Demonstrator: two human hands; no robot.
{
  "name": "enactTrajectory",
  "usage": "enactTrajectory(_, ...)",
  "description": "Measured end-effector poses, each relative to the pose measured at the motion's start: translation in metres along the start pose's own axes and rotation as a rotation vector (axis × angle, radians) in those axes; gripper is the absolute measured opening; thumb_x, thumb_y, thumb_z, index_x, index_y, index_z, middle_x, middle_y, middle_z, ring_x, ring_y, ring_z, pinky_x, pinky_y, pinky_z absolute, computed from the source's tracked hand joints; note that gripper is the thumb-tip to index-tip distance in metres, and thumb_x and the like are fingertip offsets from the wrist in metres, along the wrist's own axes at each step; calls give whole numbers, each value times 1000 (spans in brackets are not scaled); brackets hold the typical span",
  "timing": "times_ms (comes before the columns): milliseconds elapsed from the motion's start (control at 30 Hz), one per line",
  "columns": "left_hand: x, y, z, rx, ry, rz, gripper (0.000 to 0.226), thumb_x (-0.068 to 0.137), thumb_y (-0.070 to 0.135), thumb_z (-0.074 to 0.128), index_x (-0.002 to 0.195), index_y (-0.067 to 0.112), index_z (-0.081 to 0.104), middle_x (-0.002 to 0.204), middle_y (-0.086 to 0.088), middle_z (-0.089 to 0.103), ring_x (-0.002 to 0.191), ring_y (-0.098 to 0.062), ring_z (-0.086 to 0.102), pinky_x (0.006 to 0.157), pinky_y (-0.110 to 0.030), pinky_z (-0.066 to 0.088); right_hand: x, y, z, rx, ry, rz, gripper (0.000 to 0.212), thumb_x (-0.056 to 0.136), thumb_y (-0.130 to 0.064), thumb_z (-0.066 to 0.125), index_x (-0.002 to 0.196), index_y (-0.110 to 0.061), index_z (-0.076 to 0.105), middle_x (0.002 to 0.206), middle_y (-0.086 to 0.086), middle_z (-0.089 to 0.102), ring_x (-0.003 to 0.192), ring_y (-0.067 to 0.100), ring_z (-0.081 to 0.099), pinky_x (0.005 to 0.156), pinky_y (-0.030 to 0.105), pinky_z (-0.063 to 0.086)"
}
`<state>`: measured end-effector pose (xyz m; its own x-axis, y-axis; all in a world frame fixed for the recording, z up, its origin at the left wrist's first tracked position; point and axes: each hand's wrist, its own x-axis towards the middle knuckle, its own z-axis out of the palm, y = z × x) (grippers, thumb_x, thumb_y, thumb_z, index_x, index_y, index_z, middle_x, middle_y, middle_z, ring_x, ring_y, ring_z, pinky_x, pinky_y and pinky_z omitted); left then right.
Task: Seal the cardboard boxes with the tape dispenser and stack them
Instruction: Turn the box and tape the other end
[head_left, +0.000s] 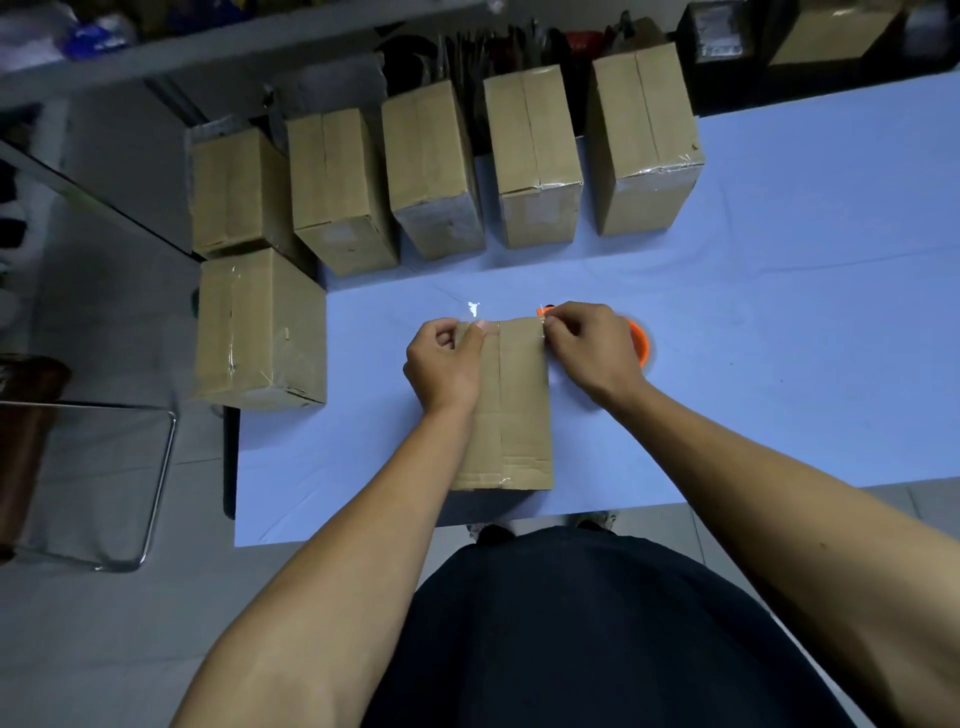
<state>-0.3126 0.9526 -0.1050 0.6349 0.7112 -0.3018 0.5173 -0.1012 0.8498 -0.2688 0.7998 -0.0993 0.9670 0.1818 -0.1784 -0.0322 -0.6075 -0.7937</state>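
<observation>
Seven cardboard boxes are in view, and we record each by position. We find one box (511, 410) standing near the front edge of the table (779, 332), which is covered in a pale blue sheet, with its top seam running away from us and a strip of clear tape over that seam. Our left hand (441, 364) rests on the far left corner of this box, fingers curled, thumb pressing the tape end (474, 310) down at the far edge; we judge it to be pinching the tape against the cardboard. Our right hand (587, 348) sits at the far right corner of the same box, fingers curled and gripping at the tape there. The tape dispenser (640, 340), orange, lies on the table just behind the right hand and is largely hidden by it; we cannot tell whether the hand touches it. Four boxes stand in a row along the far side of the table: we note them at (337, 192), (431, 171), (535, 156) and (644, 140), each upright and close beside its neighbour, with tape glinting on the two at the right. Two more boxes stand at the left end, one (234, 187) behind the other (260, 327), the nearer showing tape along its edges. A metal-framed chair (104, 483) stands on the floor to the left of the table.
</observation>
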Motion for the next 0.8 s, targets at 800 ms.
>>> enactTrajectory(800,40,36,-30,-420,83,186,20,85,9,73,71,22,67,90,-4,73,78,-11,62,69,-18,49,35,-74,8,361,181,-133,15,90,-23,72,89,-10,77,83,-2,75,77,5,68,79,28,56)
